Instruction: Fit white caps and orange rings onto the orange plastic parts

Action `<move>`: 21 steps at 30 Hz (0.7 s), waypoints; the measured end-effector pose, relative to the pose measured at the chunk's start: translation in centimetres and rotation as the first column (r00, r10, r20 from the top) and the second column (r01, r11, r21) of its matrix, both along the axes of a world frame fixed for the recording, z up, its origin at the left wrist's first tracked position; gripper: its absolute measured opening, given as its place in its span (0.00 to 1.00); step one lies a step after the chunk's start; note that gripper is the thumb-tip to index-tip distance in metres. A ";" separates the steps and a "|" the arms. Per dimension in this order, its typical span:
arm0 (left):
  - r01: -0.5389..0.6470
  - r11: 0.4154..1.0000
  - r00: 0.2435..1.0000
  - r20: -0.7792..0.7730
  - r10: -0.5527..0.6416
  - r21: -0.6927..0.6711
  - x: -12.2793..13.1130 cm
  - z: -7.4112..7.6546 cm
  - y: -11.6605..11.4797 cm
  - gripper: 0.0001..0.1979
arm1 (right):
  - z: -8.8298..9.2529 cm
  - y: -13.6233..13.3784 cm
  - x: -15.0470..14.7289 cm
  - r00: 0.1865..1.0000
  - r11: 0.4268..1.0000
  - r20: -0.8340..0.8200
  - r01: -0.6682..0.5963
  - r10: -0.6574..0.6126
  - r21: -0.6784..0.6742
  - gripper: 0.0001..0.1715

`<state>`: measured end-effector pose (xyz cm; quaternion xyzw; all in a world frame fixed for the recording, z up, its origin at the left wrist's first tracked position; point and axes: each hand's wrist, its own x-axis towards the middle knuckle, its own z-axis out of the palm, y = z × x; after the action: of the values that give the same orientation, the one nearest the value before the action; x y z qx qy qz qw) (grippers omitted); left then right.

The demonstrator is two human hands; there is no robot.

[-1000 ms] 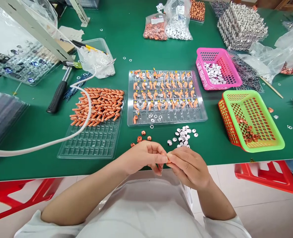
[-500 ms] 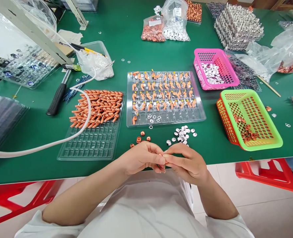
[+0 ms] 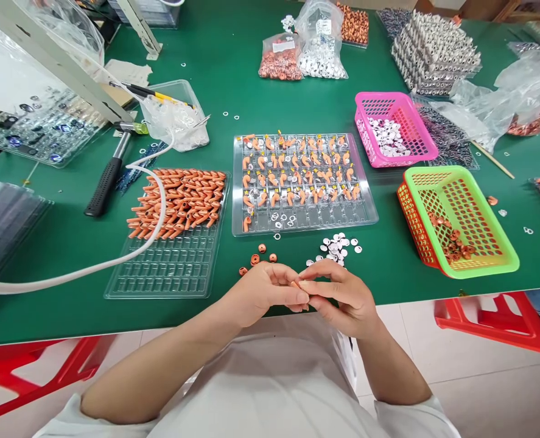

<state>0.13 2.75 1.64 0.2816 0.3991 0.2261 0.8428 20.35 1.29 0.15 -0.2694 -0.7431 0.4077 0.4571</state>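
Observation:
Close to the table's front edge, my left hand (image 3: pixel 266 293) and my right hand (image 3: pixel 345 299) meet, fingertips pinched together. Between them shows a sliver of a small orange piece (image 3: pixel 296 284), mostly hidden by the fingers. Just beyond my left hand lie several round copper-coloured caps (image 3: pixel 255 260). White discs (image 3: pixel 336 246), some with dark marks, are scattered beyond my right hand. Further back, a clear compartment tray (image 3: pixel 304 214) carries rows of curved orange pieces (image 3: pixel 290 198) with yellow tips, and a few white rings (image 3: pixel 276 217) lie in its front row.
On the left, another clear tray (image 3: pixel 160 274) bears stacked orange tubes (image 3: pixel 178 201), with a white hose (image 3: pixel 100 263) curving over it. A hammer (image 3: pixel 105 182) lies beyond. To the right stand a pink basket (image 3: pixel 395 100) of white discs and a green basket (image 3: pixel 502 249) with copper-coloured parts.
Both hands stay together at the table edge. Their fingers have shifted slightly around the small orange piece, and my left thumb now lies flatter across it. The view has moved a little.

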 end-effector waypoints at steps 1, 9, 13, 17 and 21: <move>-0.023 0.998 0.999 -0.042 0.026 0.051 0.1 0.2 -0.1 0.10 | -0.1 -0.1 0.0 1.000 1.000 -0.007 0.005 -0.005 -0.026 0.25; 0.116 0.527 0.851 -0.358 0.385 0.842 0.4 1.4 -0.9 0.02 | -1.3 -2.5 -1.6 0.942 0.854 -0.220 0.112 -0.254 -0.507 0.12; 0.215 0.189 0.843 -0.280 0.460 0.958 0.5 0.8 -1.1 0.02 | -1.2 -3.2 -2.1 0.923 0.762 -0.290 0.005 -0.252 -0.647 0.10; 0.260 0.011 0.861 -0.237 0.451 0.966 0.4 0.2 -1.3 0.06 | -1.0 -2.9 -1.5 0.926 0.674 -0.318 -0.103 -0.204 -0.731 0.11; 0.269 -0.047 0.875 -0.224 0.430 0.962 0.2 0.0 -1.5 0.08 | -1.1 -2.3 -1.0 0.912 0.621 -0.378 -0.205 -0.160 -0.757 0.10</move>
<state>0.37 1.24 1.66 0.8197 0.3166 0.4179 0.2309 19.38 -0.97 -0.91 -0.3399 -0.3808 0.7426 0.4335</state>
